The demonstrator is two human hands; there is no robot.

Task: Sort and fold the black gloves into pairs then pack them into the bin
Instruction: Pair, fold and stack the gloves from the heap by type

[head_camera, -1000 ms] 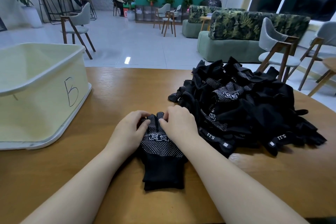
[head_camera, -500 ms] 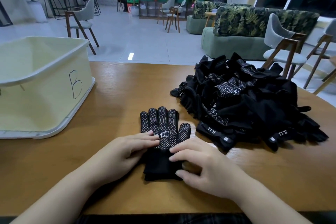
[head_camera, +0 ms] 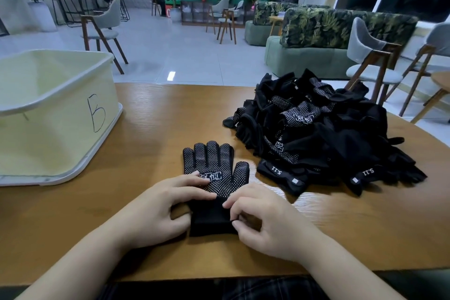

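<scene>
Pinching the cuff's right edge, right hand (head_camera: 261, 220) has fingers curled on the black glove pair (head_camera: 214, 178); left hand (head_camera: 160, 204) lies fingers fairly straight across the palm, thumb at the cuff's left side. Pair sits flat on table (head_camera: 146, 129), fingers pointing away, between bin (head_camera: 60, 109) and glove pile (head_camera: 316, 139). Change: a second ago both hands were up at the fingertips; half a second ago flat over the wrist; now working the cuff. Likely alignment done, fold starting. Bin interior mostly hidden.
</scene>
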